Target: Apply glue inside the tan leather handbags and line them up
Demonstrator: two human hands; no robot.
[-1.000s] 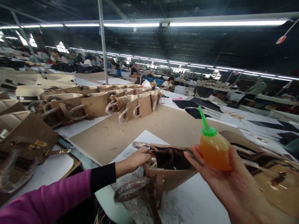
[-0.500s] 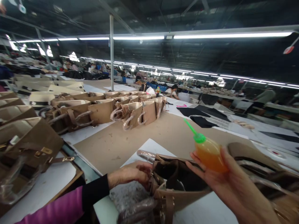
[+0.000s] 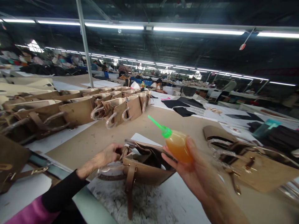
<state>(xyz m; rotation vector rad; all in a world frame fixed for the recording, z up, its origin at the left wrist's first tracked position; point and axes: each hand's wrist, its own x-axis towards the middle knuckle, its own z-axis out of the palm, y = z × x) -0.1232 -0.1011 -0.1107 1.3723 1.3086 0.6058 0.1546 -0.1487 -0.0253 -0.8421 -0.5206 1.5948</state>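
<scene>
The right hand [image 3: 190,177] has its fingers closed around a plastic squeeze bottle [image 3: 178,146] of orange liquid, near the open top of a tan handbag [image 3: 146,169]. The left hand [image 3: 106,155] grips the bag's top edge, and the bag lies on a white sheet [image 3: 149,199].

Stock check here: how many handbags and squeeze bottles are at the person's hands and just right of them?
Tan handbags: 2 (open bag at left hand, second bag rightward)
Squeeze bottles: 1 (in right hand)
Total: 3
</scene>
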